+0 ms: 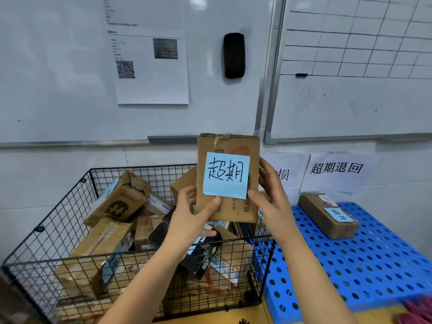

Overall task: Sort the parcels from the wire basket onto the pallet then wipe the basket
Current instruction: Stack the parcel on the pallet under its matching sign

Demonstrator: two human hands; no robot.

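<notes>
Both hands, the left hand (pixel 187 213) and right hand (pixel 272 202), grip a cardboard parcel (pixel 230 206) upright above the wire basket (pixel 46 242), blue note (pixel 225 175) facing the person, probably to read its label before sorting. Right of the basket, the blue pallet (pixel 362 265) carries one labelled parcel (pixel 327 215) below a wall sign (pixel 336 169).

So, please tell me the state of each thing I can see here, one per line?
Held parcel: upright, raised above the basket, blue note facing the camera.
Left hand: gripping the parcel's lower left edge.
Right hand: gripping the parcel's right edge.
Wire basket: still holding many parcels, piled untidily.
Blue pallet: mostly bare.
Parcel on pallet: lying flat near the back, blue note on top.
Eraser: stuck on the whiteboard.
</notes>
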